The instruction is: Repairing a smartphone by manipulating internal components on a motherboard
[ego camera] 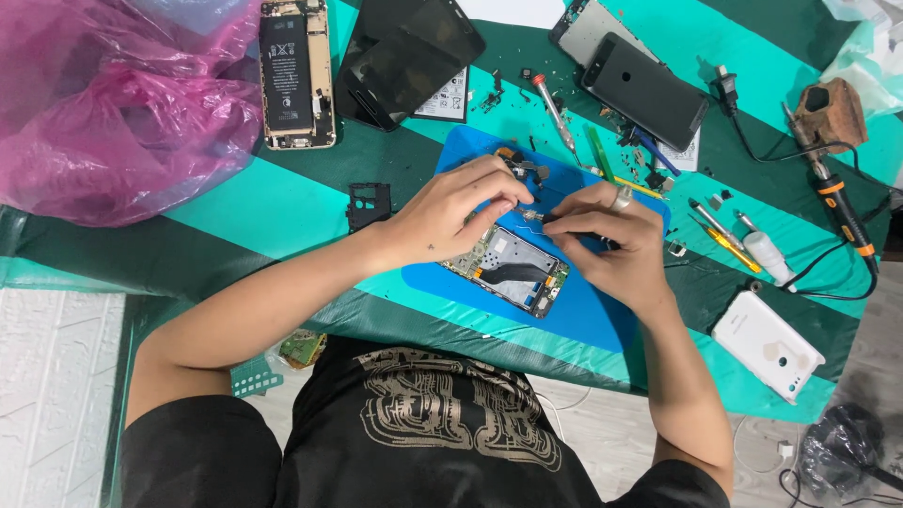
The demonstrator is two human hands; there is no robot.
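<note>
The left hand (451, 212) steadies the opened phone (508, 268) on the blue mat (602, 315), fingers curled, while the right hand (607, 240) pinches a thin tool at its top edge: back already off, boards still seated inside.

Matt blue rubbery mat (602, 315), glossy pink plastic bag (113, 103)

Opened phone frame (508, 267) on blue mat (583, 315). Left hand (447, 214) touching frame's upper edge; right hand (611, 240) just right of frame, pinching a thin dark tool (541, 218) over it. Beyond frame: screwdriver (555, 111), dark phone (645, 90). Far right of frame: soldering iron (844, 209).
</note>
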